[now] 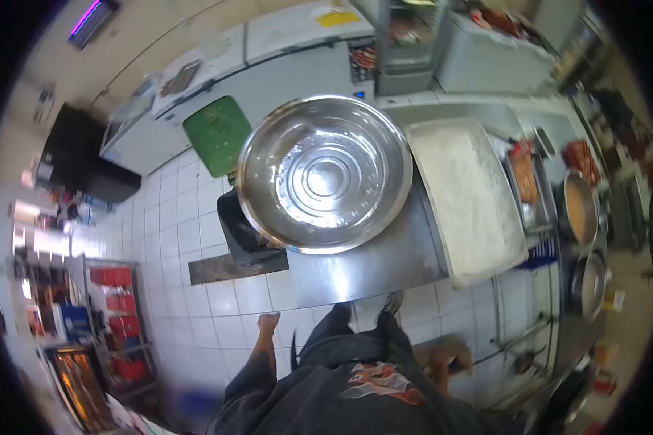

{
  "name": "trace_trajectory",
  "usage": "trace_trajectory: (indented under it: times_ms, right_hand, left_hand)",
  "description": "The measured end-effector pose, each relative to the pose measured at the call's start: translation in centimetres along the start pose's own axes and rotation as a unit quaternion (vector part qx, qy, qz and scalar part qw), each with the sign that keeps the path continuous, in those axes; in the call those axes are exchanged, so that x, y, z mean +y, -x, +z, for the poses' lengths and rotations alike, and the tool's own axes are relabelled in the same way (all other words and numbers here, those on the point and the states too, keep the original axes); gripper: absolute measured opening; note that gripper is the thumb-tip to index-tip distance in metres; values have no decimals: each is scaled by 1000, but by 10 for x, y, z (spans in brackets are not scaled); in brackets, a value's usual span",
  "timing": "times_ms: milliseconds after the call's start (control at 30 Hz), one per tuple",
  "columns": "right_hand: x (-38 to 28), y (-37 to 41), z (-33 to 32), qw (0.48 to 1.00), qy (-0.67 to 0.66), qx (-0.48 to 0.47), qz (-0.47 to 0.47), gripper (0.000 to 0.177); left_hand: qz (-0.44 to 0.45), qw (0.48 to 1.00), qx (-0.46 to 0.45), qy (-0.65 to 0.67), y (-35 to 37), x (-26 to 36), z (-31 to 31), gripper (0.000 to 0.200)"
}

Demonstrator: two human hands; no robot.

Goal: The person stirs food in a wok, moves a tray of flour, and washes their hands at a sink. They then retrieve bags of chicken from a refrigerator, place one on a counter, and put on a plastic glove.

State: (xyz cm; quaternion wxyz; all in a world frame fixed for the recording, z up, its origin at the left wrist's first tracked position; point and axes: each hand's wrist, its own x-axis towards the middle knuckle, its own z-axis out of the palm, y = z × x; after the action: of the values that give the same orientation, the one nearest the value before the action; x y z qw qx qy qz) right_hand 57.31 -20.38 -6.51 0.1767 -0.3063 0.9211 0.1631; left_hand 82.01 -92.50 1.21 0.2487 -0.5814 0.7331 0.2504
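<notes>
My left hand (268, 320) hangs low over the white tiles, in front of the steel table (370, 272). Its fingers look curled in, and nothing shows in them. At my other side, my right hand (440, 362) is blurred beside a brown object that I cannot make out; its fingers are not clear. Neither hand touches the large shiny steel basin (325, 177) on the table. A long white tray (471, 199), its inside pale and whitish, lies to the right of the basin.
A metal tray with meat (524, 174) and round pans (579, 210) stand to the right. White freezers (283, 80) line the back. A green lid or board (216, 135) and a black bin (243, 228) are left of the basin. A rack of red containers (123, 301) stands far left.
</notes>
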Motion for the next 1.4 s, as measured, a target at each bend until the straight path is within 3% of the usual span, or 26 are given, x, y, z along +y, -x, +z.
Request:
trace_trajectory:
  times_ms: [67, 100, 133, 167, 233, 267, 300, 400, 433, 500, 533, 567, 600, 633, 667, 733, 833, 933, 1033, 1100, 1167, 1233, 1267, 1300, 1333, 1400]
  right_hand:
    - [22, 4, -23, 966, -147, -20, -211, 35]
    - [20, -1, -55, 940, -294, -145, -91, 40]
    - [16, -12, -90, 840, -457, -260, 137, 45]
    - [1, -29, -151, 736, -533, -290, 301, 50]
    - [-21, -60, -226, 658, -573, -280, 401, 60]
    - [-33, -71, -248, 654, -575, -266, 414, 66]
    - [-37, -82, -234, 694, -559, -265, 369, 70]
    - [-73, -100, -216, 795, -492, -247, 255, 82]
    - [-100, -98, -226, 795, -490, -237, 266, 81]
    - [-151, -75, -230, 790, -487, -226, 297, 79]
    - [-162, -47, -252, 867, -417, -250, 111, 76]
    - [-187, -44, -261, 886, -383, -251, 68, 75]
    - [-219, -45, -270, 889, -371, -258, 77, 74]
    - [-248, -50, -266, 884, -372, -266, 100, 72]
    - [-277, -53, -270, 871, -388, -270, 135, 71]
    - [-342, -68, -292, 849, -417, -271, 179, 69]
    - [-430, -97, -315, 833, -442, -269, 197, 66]
    - [-517, -133, -332, 828, -449, -270, 200, 62]
    - [-609, -178, -342, 832, -438, -280, 193, 59]
    - [-675, -214, -340, 853, -412, -277, 161, 57]
    - [-745, -264, -336, 904, -347, -237, 76, 54]
    - [-810, -339, -371, 931, -340, -131, 25, 52]
    - [-831, -373, -440, 898, -417, -137, 21, 53]
    - [-855, -391, -501, 805, -580, -82, 97, 58]
    - [-872, -410, -564, 857, -513, 3, 48, 58]
    - [-903, -437, -720, 755, -639, -103, 107, 65]
  left_hand:
    - [-83, 995, -6, 62, 81, -1, 8, 55]
    - [-104, 991, -27, 83, 105, -19, 22, 55]
    - [-90, 994, -21, 62, 122, -44, 45, 53]
    - [-75, 996, -15, 39, 134, -72, 64, 52]
    - [-202, 962, -87, 163, 161, -113, 85, 46]
    - [-226, 961, -114, 113, 159, -151, 115, 44]
    - [-245, 957, -143, 62, 155, -186, 136, 42]
    - [-129, 982, -122, 57, 164, -262, 124, 41]
    - [-213, 965, 2, 154, 163, -277, 114, 35]
    - [-278, 951, 78, 111, 128, -319, 76, 32]
    - [-317, 913, 42, 252, 102, -344, 53, 28]
    - [-350, 852, 6, 389, 70, -359, 29, 24]
    - [-302, 907, 124, 268, 33, -371, 14, 27]
    - [-278, 913, 115, 276, -8, -373, -22, 38]
    - [-182, 897, 240, 324, -42, -375, -40, 58]
    - [-98, 927, 164, 323, -88, -344, -149, 78]
    - [2, 867, 62, 495, -167, -296, -275, 57]
    - [102, 886, 83, 445, -268, -290, -334, 44]
    - [189, 944, 155, 223, -321, -306, -396, 40]
    - [165, 947, 69, 265, -320, -315, -457, 39]
    - [140, 901, 109, 395, -355, -370, -450, 33]
    - [36, 919, 120, 375, -405, -469, -410, 29]
    - [-67, 849, 44, 522, -372, -475, -430, 30]
    - [-134, 832, -39, 537, -386, -519, -412, 26]
    - [-200, 833, -81, 510, -383, -529, -417, 26]
    - [-226, 879, -101, 407, -393, -526, -439, 26]
